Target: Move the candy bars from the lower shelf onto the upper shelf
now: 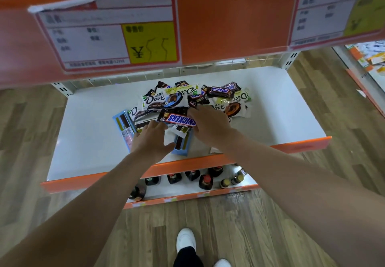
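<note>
On lower shelf (281, 104), bars (187, 102) piled at 12 o'clock of your hands; left hand (151, 139) and right hand (208, 125) both spread, gripping nothing yet. Wrappers look light, slick, crinkly, so scoop from pile's edges with both palms

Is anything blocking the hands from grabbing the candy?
No. The left hand and right hand are already at the candy bars piled on the white lower shelf. Nothing visible sits between them; a Snickers bar lies on top.
</note>
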